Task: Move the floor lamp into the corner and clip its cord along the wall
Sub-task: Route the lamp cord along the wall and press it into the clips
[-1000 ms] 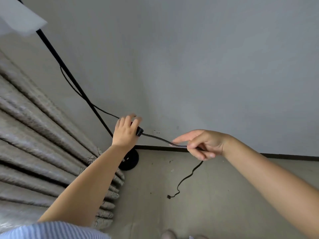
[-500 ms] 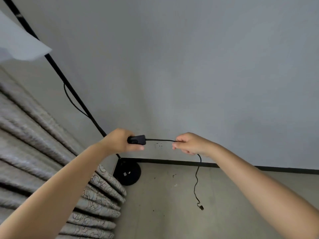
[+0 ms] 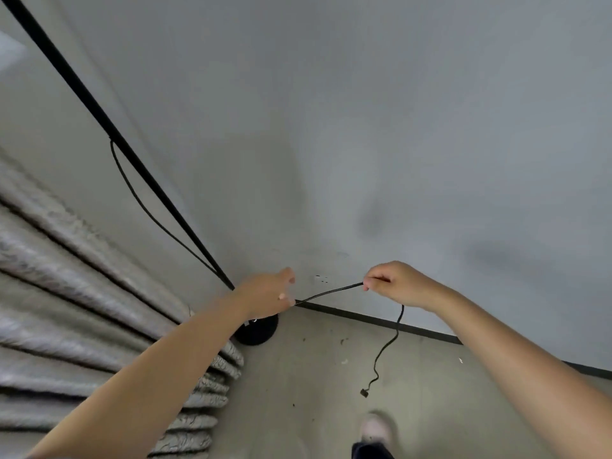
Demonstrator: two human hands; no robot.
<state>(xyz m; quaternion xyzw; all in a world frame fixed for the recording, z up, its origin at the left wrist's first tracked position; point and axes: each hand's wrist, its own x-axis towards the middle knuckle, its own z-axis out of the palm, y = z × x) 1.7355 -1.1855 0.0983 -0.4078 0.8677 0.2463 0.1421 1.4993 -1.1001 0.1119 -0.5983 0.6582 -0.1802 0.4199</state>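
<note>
The black floor lamp stands in the corner, its thin pole (image 3: 99, 117) slanting down to a round base (image 3: 260, 332) on the floor beside the curtain. Its black cord (image 3: 328, 293) leaves the pole, loops down and runs taut between my hands. My left hand (image 3: 268, 294) is closed around the cord near the base; the cord's switch is hidden inside it. My right hand (image 3: 394, 283) pinches the cord further right. From there the loose end hangs down to the plug (image 3: 364, 392) near the floor.
A grey pleated curtain (image 3: 82, 309) fills the left side. The pale wall (image 3: 397, 144) meets the floor at a dark skirting strip (image 3: 424, 331), with a wall socket (image 3: 321, 279) just above it. My shoe (image 3: 376, 429) is at the bottom edge.
Both hands have moved down and closer to the wall and lamp base with the cord. The stretch between them now slopes up to the right, and the switch has slipped out of sight.
</note>
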